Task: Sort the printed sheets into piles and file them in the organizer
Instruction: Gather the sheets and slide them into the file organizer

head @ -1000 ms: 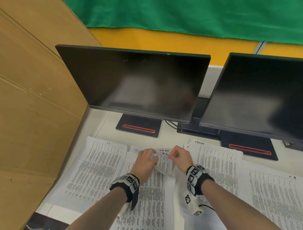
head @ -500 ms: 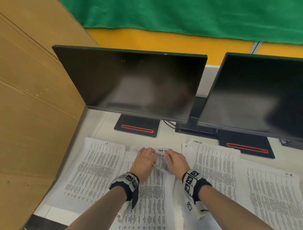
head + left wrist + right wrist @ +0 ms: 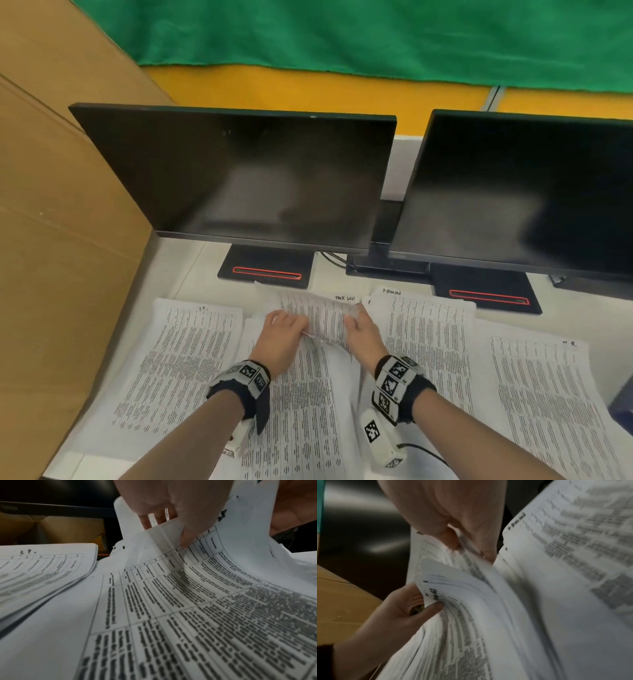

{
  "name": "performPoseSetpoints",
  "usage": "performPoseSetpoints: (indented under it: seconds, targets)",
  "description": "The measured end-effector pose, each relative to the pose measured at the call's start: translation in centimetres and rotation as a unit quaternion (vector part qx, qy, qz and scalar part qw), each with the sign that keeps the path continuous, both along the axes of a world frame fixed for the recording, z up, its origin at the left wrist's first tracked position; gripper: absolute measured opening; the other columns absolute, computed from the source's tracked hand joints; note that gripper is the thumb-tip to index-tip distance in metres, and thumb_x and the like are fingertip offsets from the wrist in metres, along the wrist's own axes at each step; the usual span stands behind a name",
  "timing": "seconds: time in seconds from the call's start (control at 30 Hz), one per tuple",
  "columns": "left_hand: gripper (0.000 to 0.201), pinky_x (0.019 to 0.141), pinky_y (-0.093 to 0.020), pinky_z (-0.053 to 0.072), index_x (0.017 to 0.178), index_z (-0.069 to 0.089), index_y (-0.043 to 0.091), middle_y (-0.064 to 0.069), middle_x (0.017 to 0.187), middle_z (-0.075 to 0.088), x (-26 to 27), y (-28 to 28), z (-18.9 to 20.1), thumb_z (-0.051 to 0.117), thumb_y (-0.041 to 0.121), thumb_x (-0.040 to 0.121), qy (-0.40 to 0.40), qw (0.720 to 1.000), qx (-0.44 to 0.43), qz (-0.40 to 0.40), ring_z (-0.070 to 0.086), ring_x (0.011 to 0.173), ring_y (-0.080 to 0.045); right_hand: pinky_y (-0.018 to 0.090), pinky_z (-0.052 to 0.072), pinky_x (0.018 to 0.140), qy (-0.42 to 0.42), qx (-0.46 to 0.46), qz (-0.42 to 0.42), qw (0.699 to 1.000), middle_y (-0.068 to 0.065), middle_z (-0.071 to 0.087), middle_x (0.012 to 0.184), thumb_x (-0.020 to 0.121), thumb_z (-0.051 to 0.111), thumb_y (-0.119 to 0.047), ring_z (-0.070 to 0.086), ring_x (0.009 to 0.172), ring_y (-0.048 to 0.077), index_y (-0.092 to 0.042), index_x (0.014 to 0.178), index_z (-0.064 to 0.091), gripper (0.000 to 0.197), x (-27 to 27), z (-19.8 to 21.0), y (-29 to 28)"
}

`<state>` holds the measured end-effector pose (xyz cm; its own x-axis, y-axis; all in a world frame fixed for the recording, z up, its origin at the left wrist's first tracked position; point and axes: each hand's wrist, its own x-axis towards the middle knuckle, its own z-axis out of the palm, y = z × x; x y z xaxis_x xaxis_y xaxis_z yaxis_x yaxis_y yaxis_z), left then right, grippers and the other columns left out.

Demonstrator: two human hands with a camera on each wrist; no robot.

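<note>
Paper covers the near part of the white desk (image 3: 191, 263) in four side-by-side piles of printed sheets. Both hands work at the far end of the second pile from the left (image 3: 301, 404), which lies between the left pile (image 3: 178, 356) and a third pile (image 3: 428, 335), with the fourth pile (image 3: 548, 394) at the far right. The left hand (image 3: 281, 337) has its fingers curled, thumb pressed on top, pinching the far edge of the pile's top sheets (image 3: 325, 318) and bending them upward. The right hand (image 3: 364, 337) pinches the same raised sheets from the other side, thumb and fingers closed on the paper's edge. The lifted sheets curve up off the pile while their near ends stay flat. Behind the piles stand two dark monitors, the left monitor (image 3: 246, 178) and the right monitor (image 3: 527, 192), on black stands. A brown cardboard wall (image 3: 61, 240) borders the desk on the left.
</note>
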<state>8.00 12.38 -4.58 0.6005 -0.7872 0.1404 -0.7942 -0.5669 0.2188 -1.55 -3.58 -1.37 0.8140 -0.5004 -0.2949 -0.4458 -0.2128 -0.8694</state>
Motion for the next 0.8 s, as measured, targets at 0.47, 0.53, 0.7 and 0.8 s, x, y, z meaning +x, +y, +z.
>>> performPoseSetpoints:
  seconds: [0.47, 0.53, 0.7, 0.8]
  targets:
    - [0.016, 0.114, -0.052, -0.003, 0.069, 0.054, 0.031, -0.004, 0.155, 0.015, 5.6, -1.3, 0.1, 0.069, 0.03, 0.075, 0.198, 0.971, 0.115, 0.074, 0.008, 0.143, -0.028, 0.022, 0.04, 0.049, 0.082, -0.016, -0.087, 0.993, 0.007, 0.057, 0.082, 0.096, 0.033, -0.004, 0.048, 0.059, 0.013, -0.007, 0.137, 0.036, 0.041, -3.4, -2.7, -0.7]
    - [0.02, 0.11, -0.043, 0.02, 0.07, 0.05, 0.028, -0.006, 0.136, 0.038, 6.0, -1.5, 0.3, 0.068, 0.027, 0.076, 0.234, 0.962, 0.126, 0.057, 0.035, 0.127, -0.027, 0.022, 0.035, 0.046, 0.08, -0.008, -0.091, 0.993, 0.002, 0.044, 0.068, 0.097, 0.031, -0.005, 0.039, 0.053, 0.009, -0.005, 0.135, 0.034, 0.038, -3.8, -2.6, -0.7]
    - [0.024, 0.073, -0.025, 0.031, 0.071, 0.041, 0.023, 0.0, 0.094, 0.041, 5.4, -1.7, -0.4, 0.062, 0.022, 0.082, 0.242, 0.964, 0.092, 0.051, 0.043, 0.086, -0.017, 0.026, 0.037, 0.05, 0.033, 0.017, -0.131, 0.991, 0.019, 0.058, 0.093, 0.099, 0.031, -0.009, 0.04, 0.055, 0.011, -0.009, 0.141, 0.028, 0.042, -4.0, -1.8, -1.2]
    - [0.019, 0.072, -0.026, 0.032, 0.075, 0.045, 0.019, -0.001, 0.096, 0.044, 5.3, -1.4, -0.8, 0.062, 0.022, 0.082, 0.23, 0.968, 0.089, 0.04, 0.047, 0.088, -0.019, 0.026, 0.048, 0.058, -0.036, 0.016, -0.168, 0.985, 0.011, 0.057, 0.088, 0.1, 0.032, -0.011, 0.057, 0.066, 0.02, -0.007, 0.135, 0.037, 0.036, -3.7, 0.5, -1.5]
